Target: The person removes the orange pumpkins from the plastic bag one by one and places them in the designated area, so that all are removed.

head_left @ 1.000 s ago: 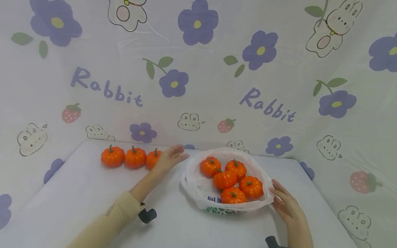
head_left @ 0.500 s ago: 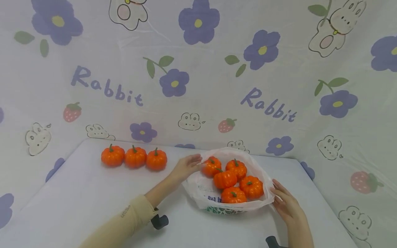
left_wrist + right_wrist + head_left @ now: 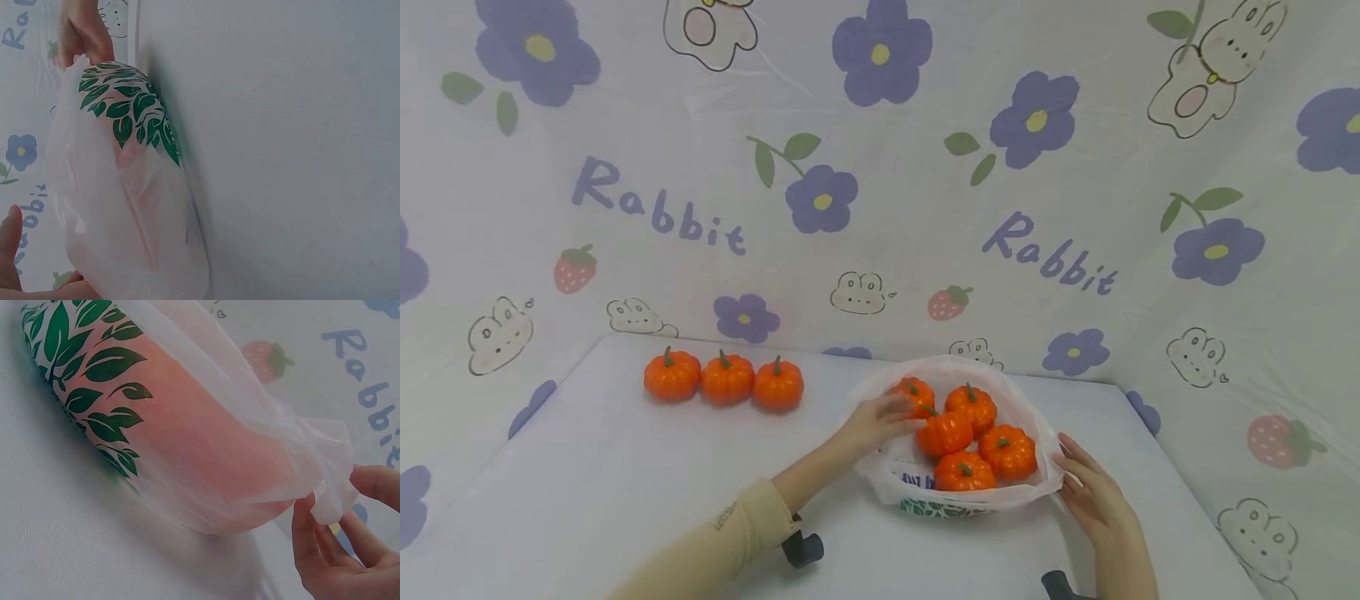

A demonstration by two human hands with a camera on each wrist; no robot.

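A white translucent plastic bag (image 3: 1015, 502) printed with green leaves lies with its mouth gaping, several orange toy pumpkins (image 3: 965, 473) inside. My left hand (image 3: 871, 427) reaches over the bag's left rim, fingers extended close to the upper-left pumpkins and holding nothing. In the left wrist view its thumb (image 3: 9, 240) shows while the bag hides most of the fingers. On the opposite side, my right hand (image 3: 1099, 493) holds the bag's right rim. The right wrist view shows thumb and fingers pinching the plastic edge (image 3: 331, 478).
Three more orange pumpkins (image 3: 727, 381) with green stems stand in a row at the back left of the white table (image 3: 625, 467). A printed cloth (image 3: 910, 208) with flowers and rabbits hangs behind the table.
My left hand has moved right, from beside the row of three pumpkins to over the bag's left side. The right hand and the pumpkins stay where they were.
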